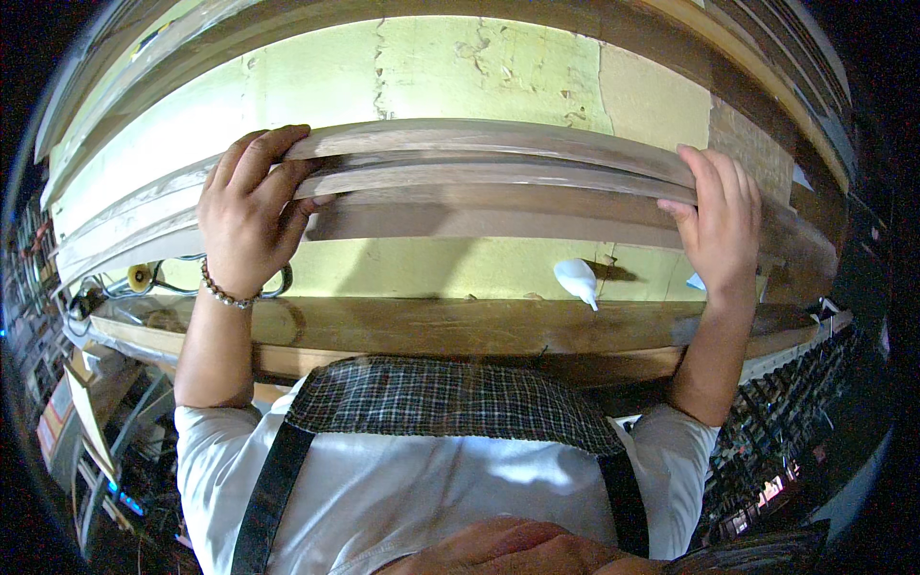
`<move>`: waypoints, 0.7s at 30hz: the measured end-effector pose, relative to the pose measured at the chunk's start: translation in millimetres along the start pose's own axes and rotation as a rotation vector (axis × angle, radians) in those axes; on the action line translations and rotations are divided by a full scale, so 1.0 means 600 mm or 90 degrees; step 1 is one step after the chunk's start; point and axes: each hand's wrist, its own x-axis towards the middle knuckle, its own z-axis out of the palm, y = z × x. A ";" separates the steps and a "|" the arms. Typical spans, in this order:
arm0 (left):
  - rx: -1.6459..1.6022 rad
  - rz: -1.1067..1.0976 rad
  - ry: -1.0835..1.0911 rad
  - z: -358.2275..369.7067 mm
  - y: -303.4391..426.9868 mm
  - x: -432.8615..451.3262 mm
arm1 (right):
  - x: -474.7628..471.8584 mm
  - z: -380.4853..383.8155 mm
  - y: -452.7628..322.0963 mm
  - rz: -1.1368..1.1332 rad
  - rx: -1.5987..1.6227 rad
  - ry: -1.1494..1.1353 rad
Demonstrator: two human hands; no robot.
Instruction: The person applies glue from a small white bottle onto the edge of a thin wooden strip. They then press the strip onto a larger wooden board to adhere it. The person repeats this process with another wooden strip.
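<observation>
Two long, narrow wooden boards (460, 134) run side by side from left to right before me, bowed by the lens, with a dark gap between them. My left hand (251, 190), with a beaded bracelet (224, 295) at its wrist, wraps over both boards, thumb on the near side. Toward the right end, my right hand (722, 201) clasps the same pair, fingers over the far board and thumb against the nearer board (496, 175). A further wooden surface shows just below them, partly in shadow. The palms and the boards' undersides are hidden.
A white squeeze bottle (575, 279) with a pointed nozzle lies on the pale yellow-green worktop (402, 266). A dark cable and a yellow round part (139, 277) sit at left. The bench's wooden front edge (460, 327) is close to my apron. More long boards (503, 11) lie at the far side.
</observation>
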 end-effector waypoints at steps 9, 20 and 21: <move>-0.004 -0.015 -0.011 0.004 0.002 -0.003 | 0.004 0.007 0.005 -0.036 -0.020 0.044; -0.015 -0.022 -0.037 -0.001 0.000 -0.004 | 0.002 0.008 0.003 -0.025 -0.030 0.033; -0.017 -0.024 -0.038 -0.001 -0.001 -0.005 | 0.002 0.008 0.002 -0.022 -0.031 0.032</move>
